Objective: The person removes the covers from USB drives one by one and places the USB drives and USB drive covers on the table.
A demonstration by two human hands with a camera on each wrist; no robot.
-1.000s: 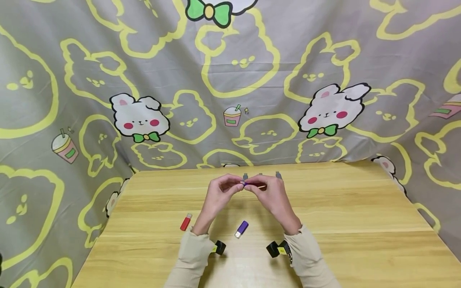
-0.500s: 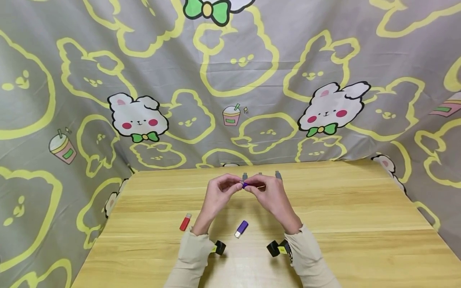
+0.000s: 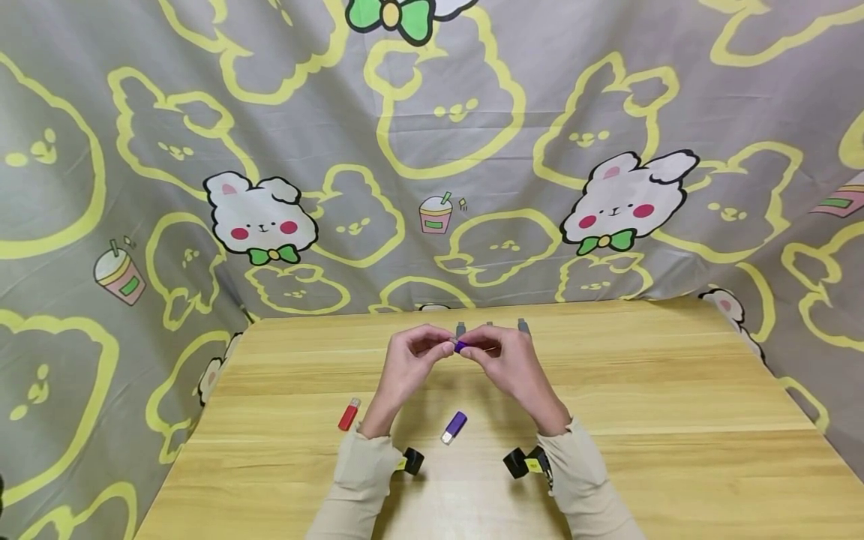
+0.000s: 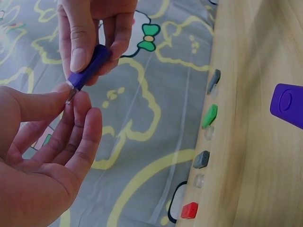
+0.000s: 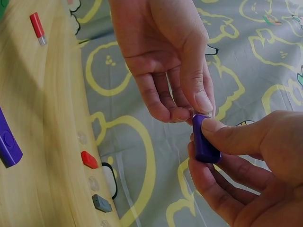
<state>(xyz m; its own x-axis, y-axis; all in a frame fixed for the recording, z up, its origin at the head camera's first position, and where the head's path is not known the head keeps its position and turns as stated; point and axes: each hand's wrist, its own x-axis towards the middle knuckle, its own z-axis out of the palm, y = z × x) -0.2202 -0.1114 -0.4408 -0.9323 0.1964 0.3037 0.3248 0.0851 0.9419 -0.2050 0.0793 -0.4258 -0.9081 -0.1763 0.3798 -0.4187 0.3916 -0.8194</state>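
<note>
Both hands meet over the far part of the table around a purple USB flash drive (image 4: 90, 66). My right hand (image 3: 502, 356) grips the purple body between thumb and fingers. My left hand (image 3: 415, 360) pinches the drive's pale connector end (image 4: 72, 90) between thumb and fingertips, which partly hide it. In the right wrist view the drive (image 5: 204, 142) points with that end toward the left hand. Nearer the person, between the forearms, lies a second purple USB flash drive (image 3: 455, 427). A red USB flash drive (image 3: 349, 415) lies left of the left wrist.
Along the table's far edge stand small grey pieces (image 3: 523, 325), a green piece (image 4: 209, 116) and a red piece (image 4: 189, 210), with clear round bits (image 4: 199, 180) between them. A patterned curtain (image 3: 486, 247) hangs behind the wooden table (image 3: 648, 390).
More of the held drive's purple body shows between the fingertips than a second ago. Both hands stay almost in place; the drives on the table have not moved.
</note>
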